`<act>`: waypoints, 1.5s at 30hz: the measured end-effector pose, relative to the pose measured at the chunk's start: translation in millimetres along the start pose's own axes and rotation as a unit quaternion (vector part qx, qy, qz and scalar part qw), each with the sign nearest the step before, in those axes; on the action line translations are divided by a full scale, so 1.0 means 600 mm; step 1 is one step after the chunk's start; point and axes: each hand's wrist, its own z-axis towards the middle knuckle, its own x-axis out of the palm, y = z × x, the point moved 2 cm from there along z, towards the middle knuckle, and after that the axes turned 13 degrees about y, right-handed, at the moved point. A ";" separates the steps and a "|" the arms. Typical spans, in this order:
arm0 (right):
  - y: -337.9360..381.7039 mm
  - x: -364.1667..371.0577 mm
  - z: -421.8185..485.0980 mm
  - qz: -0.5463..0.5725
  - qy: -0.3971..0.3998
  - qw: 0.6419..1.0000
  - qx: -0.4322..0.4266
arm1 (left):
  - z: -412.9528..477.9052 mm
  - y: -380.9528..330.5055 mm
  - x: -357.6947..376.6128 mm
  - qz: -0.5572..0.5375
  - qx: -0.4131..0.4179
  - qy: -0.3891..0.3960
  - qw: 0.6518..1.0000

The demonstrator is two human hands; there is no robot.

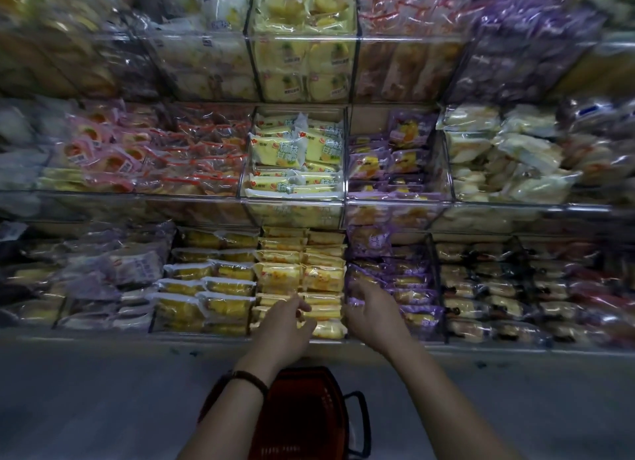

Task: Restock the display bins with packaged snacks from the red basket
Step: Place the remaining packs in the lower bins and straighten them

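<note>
Nearest the lens, two bare forearms are recorded reaching forward and down. A dark beaded bracelet (251,380) is worn on the left wrist. Between the forearms, a red basket (302,415) is seen standing on the grey floor (103,408), partly covered by the left forearm; its black handle (360,425) is folded to the right. Its contents cannot be made out in the dim light.

Ahead, clear display bins (395,203) are arranged in three stepped tiers and filled with wrapped snacks. The left hand (285,325) is placed at the front of the lowest centre bin, fingers bent and tips laid against the stacked yellow packets (309,274). Whether a packet is pinched cannot be told. The right hand (371,312) is positioned at the adjoining bin to the right, fingers curled down onto the purple packets (409,284) at its left edge. Whether one is gripped there cannot be told either. The outer bins are blurred and their labels are unreadable.
</note>
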 end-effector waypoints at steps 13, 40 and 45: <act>-0.087 -0.109 -0.163 -0.008 -0.010 1.000 0.013 | -0.070 -0.098 0.108 0.010 0.082 0.029 0.996; -0.288 -0.298 -0.043 0.054 0.138 0.988 -0.042 | 0.062 -0.335 0.200 -0.063 -0.109 -0.061 0.990; -0.251 -0.288 0.023 0.065 0.126 0.990 -0.007 | 0.134 -0.330 0.164 -0.100 -0.090 -0.053 0.990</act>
